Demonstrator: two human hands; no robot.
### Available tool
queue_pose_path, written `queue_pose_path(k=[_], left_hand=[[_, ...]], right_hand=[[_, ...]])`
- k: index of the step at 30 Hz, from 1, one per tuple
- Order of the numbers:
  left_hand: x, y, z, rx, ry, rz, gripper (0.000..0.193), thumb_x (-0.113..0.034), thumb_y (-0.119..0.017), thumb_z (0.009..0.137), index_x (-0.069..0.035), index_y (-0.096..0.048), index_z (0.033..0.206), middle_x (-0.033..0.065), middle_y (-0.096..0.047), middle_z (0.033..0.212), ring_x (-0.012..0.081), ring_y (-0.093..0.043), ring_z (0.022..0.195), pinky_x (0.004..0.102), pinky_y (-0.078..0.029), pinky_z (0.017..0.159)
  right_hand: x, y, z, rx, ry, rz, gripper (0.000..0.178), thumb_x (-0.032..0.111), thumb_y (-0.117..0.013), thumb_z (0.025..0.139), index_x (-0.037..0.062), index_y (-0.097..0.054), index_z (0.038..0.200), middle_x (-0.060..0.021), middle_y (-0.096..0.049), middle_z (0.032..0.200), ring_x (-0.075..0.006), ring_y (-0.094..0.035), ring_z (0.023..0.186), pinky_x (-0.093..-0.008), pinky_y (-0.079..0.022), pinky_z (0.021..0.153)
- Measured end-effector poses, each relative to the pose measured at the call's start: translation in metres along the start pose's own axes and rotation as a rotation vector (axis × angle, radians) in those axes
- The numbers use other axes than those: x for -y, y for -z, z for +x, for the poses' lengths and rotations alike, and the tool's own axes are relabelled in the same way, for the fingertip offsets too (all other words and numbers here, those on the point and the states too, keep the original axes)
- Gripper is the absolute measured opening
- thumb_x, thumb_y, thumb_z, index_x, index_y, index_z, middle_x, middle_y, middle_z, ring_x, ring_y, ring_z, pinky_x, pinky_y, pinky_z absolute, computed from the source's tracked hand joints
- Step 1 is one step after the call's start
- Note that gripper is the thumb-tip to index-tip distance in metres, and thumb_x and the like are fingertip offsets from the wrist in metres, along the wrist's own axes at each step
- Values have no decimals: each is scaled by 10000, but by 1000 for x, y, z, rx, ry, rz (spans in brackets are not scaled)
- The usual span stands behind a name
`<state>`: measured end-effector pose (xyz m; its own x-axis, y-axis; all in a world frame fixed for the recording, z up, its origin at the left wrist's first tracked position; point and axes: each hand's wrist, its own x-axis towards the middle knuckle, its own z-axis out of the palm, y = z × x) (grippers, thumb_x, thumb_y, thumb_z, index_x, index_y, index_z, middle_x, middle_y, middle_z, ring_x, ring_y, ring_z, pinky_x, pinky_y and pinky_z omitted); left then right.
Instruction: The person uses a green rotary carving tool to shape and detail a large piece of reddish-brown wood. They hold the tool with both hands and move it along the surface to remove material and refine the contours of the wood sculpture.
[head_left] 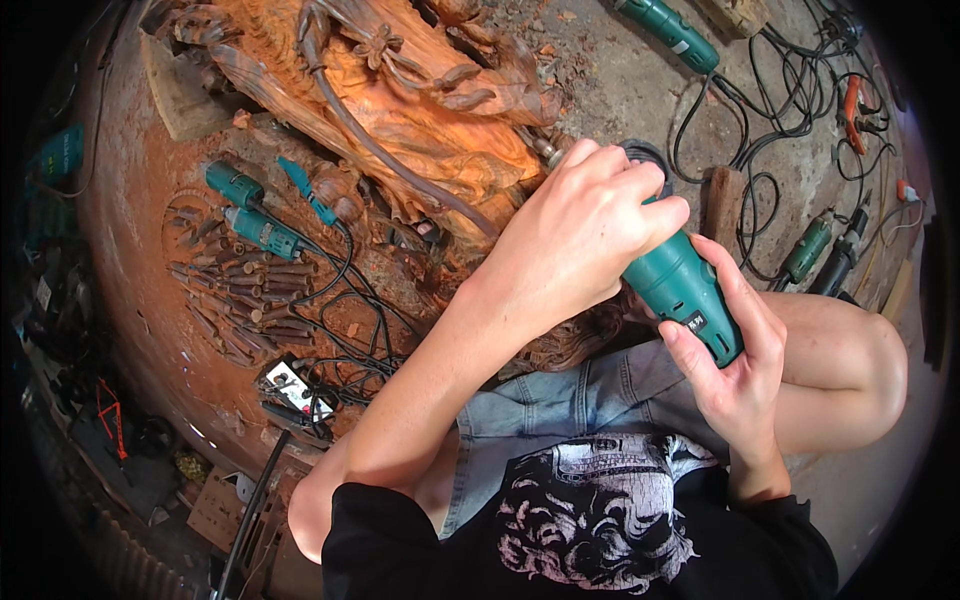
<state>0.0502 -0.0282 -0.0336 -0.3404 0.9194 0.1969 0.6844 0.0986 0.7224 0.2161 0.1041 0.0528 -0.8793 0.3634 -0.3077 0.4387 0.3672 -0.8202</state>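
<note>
A green electric die grinder (678, 282) slants across in front of me, its metal nose (545, 148) pointing up and left toward an orange-brown wood carving (430, 150). My left hand (605, 210) is wrapped round the front of the grinder, hiding much of it. Around the rear of its body my right hand (740, 345) is closed, thumb on the near side. The nose tip is close to the carving's right edge; I cannot tell whether they touch. Flowers and a long curved stem are carved in the wood.
Left of the carving, many carving bits (250, 300) lie on the dusty floor beside teal power tools (262, 232) and a white control box (297, 388). Another green grinder (668, 35), tangled black cables (790, 90), red-handled pliers (853, 110) and a wood block (722, 205) lie right.
</note>
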Motion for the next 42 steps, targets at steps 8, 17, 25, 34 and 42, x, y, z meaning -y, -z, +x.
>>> queue_pose_path(k=[8, 17, 25, 34, 42], left_hand=[[-1, -3, -1, -64, -12, 48, 283, -72, -784, 742, -85, -699, 1012, 78, -674, 1011, 312, -662, 986, 437, -516, 902], [0, -2, 0, -37, 19, 4, 298, -49, -782, 737, -79, -704, 1023, 87, -669, 993, 320, -653, 980, 447, -507, 902], [-1, -4, -2, -19, -27, 16, 308, -52, -774, 744, -85, -688, 1037, 82, -669, 1016, 312, -654, 982, 438, -517, 906], [-3, -4, -2, -97, -64, 103, 315, -74, -764, 742, -96, -686, 1046, 59, -680, 1019, 285, -671, 987, 422, -531, 897], [-24, -21, 10, -262, -75, 138, 299, -169, -719, 780, -89, -717, 1068, 76, -712, 1078, 259, -688, 973, 405, -544, 845]], right_hand=[[-10, 0, 0, 5, 93, -49, 632, 21, -861, 827, -92, -623, 1402, -233, -730, 1263, -294, -743, 1077, -372, -571, 946], [-9, 0, 6, -9, 127, -65, 628, 22, -863, 823, -93, -627, 1394, -229, -735, 1249, -291, -745, 1054, -371, -576, 928], [-12, 4, -3, 0, 82, -13, 623, 8, -856, 823, -94, -627, 1394, -235, -730, 1273, -295, -748, 1085, -373, -575, 954], [-16, 0, -1, -45, 166, -63, 613, 38, -874, 804, -52, -665, 1373, -237, -728, 1283, -343, -743, 1119, -396, -577, 975], [-11, 36, -1, -61, 281, -289, 578, 103, -919, 764, -4, -738, 1303, -243, -737, 1243, -380, -769, 1068, -436, -625, 890]])
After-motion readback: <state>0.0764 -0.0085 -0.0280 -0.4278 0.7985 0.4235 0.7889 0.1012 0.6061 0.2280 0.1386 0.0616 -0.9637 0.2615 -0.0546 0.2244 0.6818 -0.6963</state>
